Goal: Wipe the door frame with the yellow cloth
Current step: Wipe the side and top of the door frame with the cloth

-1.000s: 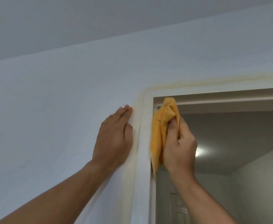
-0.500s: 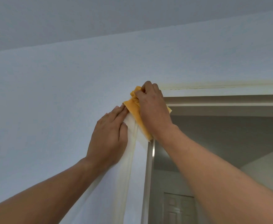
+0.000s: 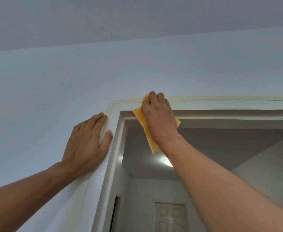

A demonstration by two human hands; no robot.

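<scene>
The white door frame (image 3: 221, 105) runs across the top of the doorway and down its left side. My right hand (image 3: 159, 118) presses the yellow cloth (image 3: 145, 126) against the top piece, just right of the upper left corner. Part of the cloth hangs down below the frame into the opening. My left hand (image 3: 88, 141) lies flat, fingers apart, on the wall and the outer edge of the left upright, holding nothing.
A pale wall (image 3: 53, 97) surrounds the frame, with the ceiling (image 3: 137, 19) close above. Through the doorway I see a lit ceiling lamp (image 3: 168, 162) and a white panelled door (image 3: 170, 216) in the far room.
My right hand has carried the cloth from the inner side of the left upright up over the corner and rightward onto the top piece. My left hand has stayed on the wall.
</scene>
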